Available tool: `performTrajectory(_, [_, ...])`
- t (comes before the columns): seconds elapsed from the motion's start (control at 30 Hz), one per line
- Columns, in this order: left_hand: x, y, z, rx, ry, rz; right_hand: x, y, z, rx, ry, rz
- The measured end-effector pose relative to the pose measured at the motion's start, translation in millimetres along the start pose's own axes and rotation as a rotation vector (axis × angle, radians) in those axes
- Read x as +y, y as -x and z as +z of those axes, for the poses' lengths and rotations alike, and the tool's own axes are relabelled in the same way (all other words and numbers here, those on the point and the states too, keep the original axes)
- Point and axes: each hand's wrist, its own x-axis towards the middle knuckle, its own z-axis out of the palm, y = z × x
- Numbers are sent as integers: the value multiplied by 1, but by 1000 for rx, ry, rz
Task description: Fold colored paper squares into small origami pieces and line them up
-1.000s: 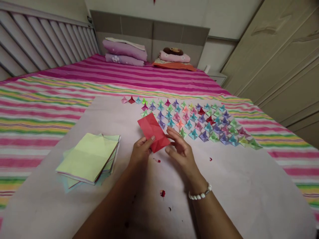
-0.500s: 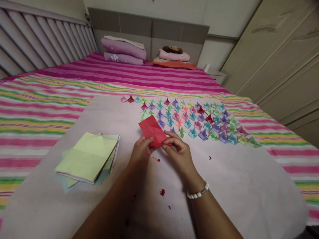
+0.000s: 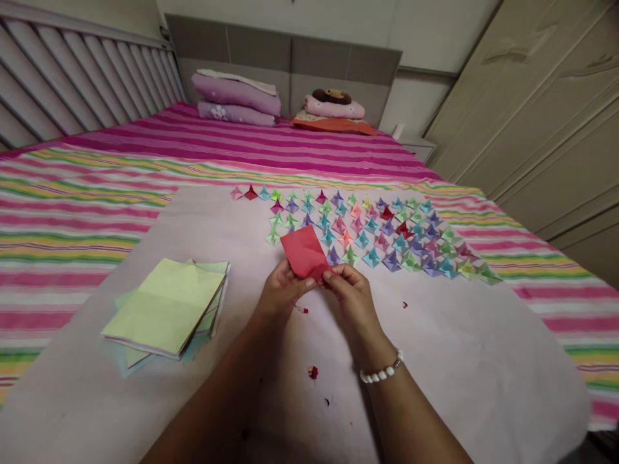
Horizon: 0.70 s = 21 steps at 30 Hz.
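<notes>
Hands pinch folded red paper sheet [image 3: 305, 252]: left hand [image 3: 283, 290], right hand [image 3: 352, 298] closed on lower edge, hiding it; folds indistinct.

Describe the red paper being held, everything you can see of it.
The red paper is a small, plain, matte sheet, roughly four-sided, with faint creases across its face. It is held tilted above the pale cloth. Its near edge is pinched between the left hand and the right hand. Its far end points toward the rows of small folded paper shapes.
</notes>
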Motion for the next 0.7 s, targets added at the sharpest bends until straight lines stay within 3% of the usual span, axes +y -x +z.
performTrajectory(0.37, [-6, -4, -10, 98, -97, 48, -7, 7, 8, -102, 146, -30])
performTrajectory(0.7, [-6, -3, -9, 169, -89, 17, -3, 5, 5, -21, 160, -37])
